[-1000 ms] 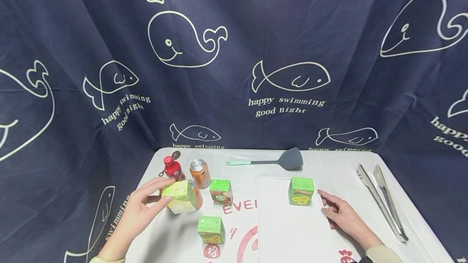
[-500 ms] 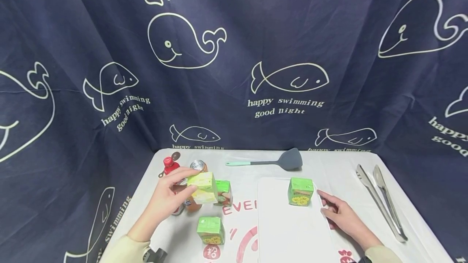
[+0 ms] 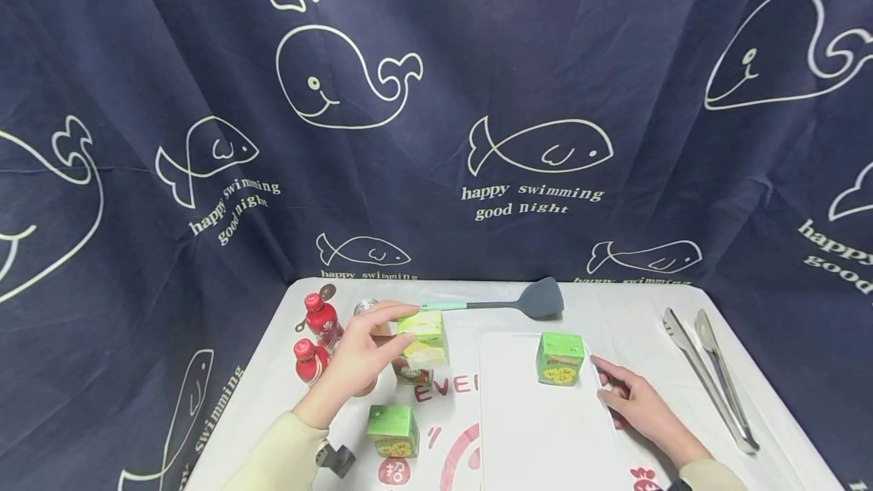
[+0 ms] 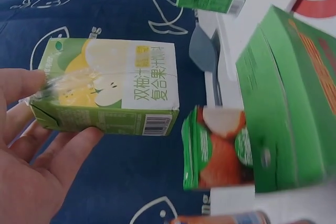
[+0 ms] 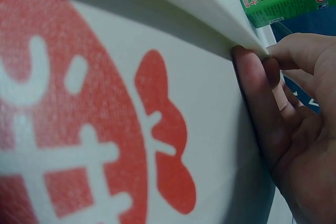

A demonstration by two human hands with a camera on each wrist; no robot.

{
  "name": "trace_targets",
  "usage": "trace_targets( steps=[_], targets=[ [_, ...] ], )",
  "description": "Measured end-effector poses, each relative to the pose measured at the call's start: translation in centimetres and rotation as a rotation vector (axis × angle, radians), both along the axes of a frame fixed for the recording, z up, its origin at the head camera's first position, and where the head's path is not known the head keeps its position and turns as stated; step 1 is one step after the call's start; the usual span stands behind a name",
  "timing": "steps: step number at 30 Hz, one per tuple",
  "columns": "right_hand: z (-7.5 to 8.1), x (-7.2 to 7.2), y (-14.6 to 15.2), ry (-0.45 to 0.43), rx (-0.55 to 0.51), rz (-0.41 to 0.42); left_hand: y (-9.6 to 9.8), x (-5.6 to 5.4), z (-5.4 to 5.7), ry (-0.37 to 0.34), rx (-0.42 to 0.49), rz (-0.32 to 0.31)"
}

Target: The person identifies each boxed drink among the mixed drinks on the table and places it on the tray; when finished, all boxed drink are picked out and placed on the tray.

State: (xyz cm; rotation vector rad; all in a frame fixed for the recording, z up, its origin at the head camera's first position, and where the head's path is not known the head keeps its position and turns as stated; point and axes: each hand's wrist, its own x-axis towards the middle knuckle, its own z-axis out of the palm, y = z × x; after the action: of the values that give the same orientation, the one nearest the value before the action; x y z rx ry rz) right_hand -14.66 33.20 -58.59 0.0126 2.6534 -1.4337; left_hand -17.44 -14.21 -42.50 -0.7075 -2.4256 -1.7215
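Observation:
My left hand [image 3: 368,351] holds a yellow-green juice carton [image 3: 424,339] above the table, thumb and fingers at its left end. The carton's printed fruit face shows in the left wrist view, with my left hand [image 4: 39,145] around one end. Behind and below it stands a green carton with red fruit [image 4: 223,150], partly hidden in the head view. My right hand [image 3: 637,400] pinches the right edge of a white board [image 3: 539,430]; the right wrist view shows its fingers [image 5: 257,82] at that edge. A green carton with yellow flowers [image 3: 560,359] stands on the board's far part.
Another green flower carton [image 3: 393,430] stands left of the board. Two red bottles [image 3: 322,317] and a partly hidden can [image 3: 364,307] are at the back left, near a dark spoon [image 3: 328,292]. A spatula [image 3: 539,300] lies at the back, metal tongs [image 3: 712,381] at the right.
My left hand has carried the yellow-green carton to the right, from beside the cans to in front of the red-fruit carton. The right hand and the board stay in place.

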Motion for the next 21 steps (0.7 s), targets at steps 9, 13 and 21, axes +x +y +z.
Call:
trace_targets(
  steps=[9, 13, 21],
  targets=[
    [-0.1, 0.0, 0.0, -0.002, -0.031, 0.002, 3.8, -1.5, -1.3, 0.004, -0.037, -0.046],
    [-0.2, 0.0, 0.1, 0.010, -0.027, 0.000, 5.1, -1.9, -2.1, -0.008, -0.043, -0.083],
    [0.0, 0.0, 0.1, 0.012, -0.029, 0.002, 7.3, -2.3, -3.6, -0.051, -0.074, -0.071]
  ],
)
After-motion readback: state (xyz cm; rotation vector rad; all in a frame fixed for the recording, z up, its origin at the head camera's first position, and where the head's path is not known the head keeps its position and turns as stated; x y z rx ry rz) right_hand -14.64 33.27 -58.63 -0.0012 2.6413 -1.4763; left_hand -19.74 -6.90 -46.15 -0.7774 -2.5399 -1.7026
